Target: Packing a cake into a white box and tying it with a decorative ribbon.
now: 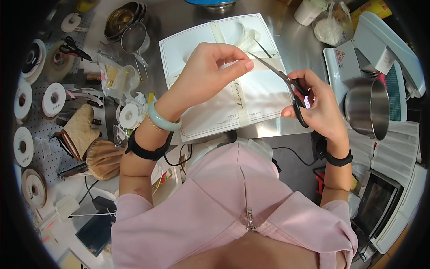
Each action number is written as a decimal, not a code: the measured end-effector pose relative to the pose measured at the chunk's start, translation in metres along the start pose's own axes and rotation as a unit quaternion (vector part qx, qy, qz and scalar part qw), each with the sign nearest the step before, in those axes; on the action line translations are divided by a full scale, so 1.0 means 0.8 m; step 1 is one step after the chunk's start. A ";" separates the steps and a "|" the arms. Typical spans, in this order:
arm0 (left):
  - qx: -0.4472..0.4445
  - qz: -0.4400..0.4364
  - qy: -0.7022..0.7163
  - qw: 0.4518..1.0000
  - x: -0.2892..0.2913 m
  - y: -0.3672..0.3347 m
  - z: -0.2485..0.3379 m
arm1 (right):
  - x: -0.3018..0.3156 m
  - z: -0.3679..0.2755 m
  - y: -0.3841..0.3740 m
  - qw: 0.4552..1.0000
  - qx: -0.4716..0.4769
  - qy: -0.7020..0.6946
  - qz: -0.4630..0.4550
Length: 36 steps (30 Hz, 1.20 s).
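A white square gift box (197, 121) with a thin printed border lies on the steel table. Cream ribbon (242, 101) with dark script crosses its lid, and a loose loop (248, 40) stands near the far edge. Above the box, my left hand (210, 74) is closed in a pinch at the ribbon; the piece between its fingertips is mostly hidden. My right hand (320, 101) has its fingers in the black handles of a pair of scissors (293, 87). The blades are parted and point toward the left fingertips, close beside the ribbon.
Ribbon spools (53, 99), another pair of scissors (74, 48) and an oven mitt (80, 127) are on the pegboard at left. Metal bowls (121, 22) and a strainer (134, 38) lie far left. At right are a scale (349, 62) and a steel pot (367, 110).
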<state>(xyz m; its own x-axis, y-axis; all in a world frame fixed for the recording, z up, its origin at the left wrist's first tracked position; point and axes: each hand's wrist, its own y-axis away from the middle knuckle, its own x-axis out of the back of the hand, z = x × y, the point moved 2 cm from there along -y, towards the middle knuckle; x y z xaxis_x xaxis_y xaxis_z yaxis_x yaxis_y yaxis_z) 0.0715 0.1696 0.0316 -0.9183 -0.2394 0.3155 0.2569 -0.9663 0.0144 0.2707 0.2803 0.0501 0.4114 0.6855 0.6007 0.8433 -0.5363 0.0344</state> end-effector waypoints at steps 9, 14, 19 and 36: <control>-0.018 0.012 0.051 0.998 -0.005 -0.002 -0.003 | -0.004 0.012 -0.009 0.998 -0.013 -0.056 -0.020; -0.057 0.040 0.042 0.997 -0.009 -0.004 0.000 | -0.008 0.018 -0.011 0.997 -0.013 -0.077 -0.025; -0.045 0.030 0.025 0.998 -0.010 -0.005 -0.002 | -0.015 0.018 -0.014 0.998 -0.014 -0.064 -0.027; -0.028 0.015 0.055 0.998 -0.014 -0.004 -0.006 | -0.018 0.022 -0.014 0.996 -0.019 -0.078 -0.025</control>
<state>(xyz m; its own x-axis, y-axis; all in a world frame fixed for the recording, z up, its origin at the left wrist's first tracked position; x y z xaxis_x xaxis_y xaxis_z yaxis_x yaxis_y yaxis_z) 0.0798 0.1746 0.0234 -0.9387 -0.2741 0.2091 0.2704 -0.9616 -0.0467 0.2610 0.2851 0.0267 0.4203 0.7782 0.4667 0.8514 -0.5161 0.0939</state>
